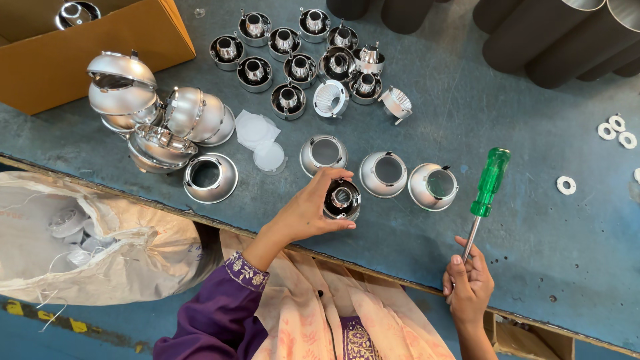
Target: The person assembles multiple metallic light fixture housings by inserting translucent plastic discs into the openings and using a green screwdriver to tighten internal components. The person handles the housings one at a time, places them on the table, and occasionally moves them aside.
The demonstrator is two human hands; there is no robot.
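Your left hand: fingers curled around a small dark metal lamp housing, held just above the near edge of the blue worktop.
Your right hand: closed on the metal shaft of a green-handled screwdriver, handle pointing away from you over the worktop, hand just off the near edge.
Three silver reflector cups: in a row just beyond the housing.
Cluster of similar housings: toward the far edge.
Stacked silver domes: left, beside a cardboard box at the far left corner.
White rings: right edge.
White sack: below the near edge, left
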